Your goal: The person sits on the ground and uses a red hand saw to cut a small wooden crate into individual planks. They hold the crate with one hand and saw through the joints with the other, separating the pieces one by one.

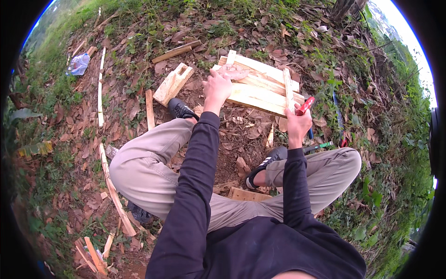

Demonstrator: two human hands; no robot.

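A panel of pale wooden boards (pixel 260 96) lies tilted in front of me, with a narrow crosspiece (pixel 289 88) near its right end and another strip (pixel 231 57) at its upper left. My left hand (pixel 217 90) closes on the panel's left edge. A brownish, blurred flat piece (pixel 235 74) shows just beyond those fingers; I cannot tell what it is. At the lower right corner, my right hand (pixel 298 124) is closed around a red-handled tool (pixel 305 106) and touches the panel beside the crosspiece. The tool's working end is hidden.
A wooden block (pixel 173 84) sits by my left shoe, with another offcut (pixel 176 51) behind it. Long thin strips (pixel 111 186) lie at the left, near a clear plastic bottle (pixel 78 64). A green-handled tool (pixel 318 147) rests beside my right knee. Leaves cover the ground.
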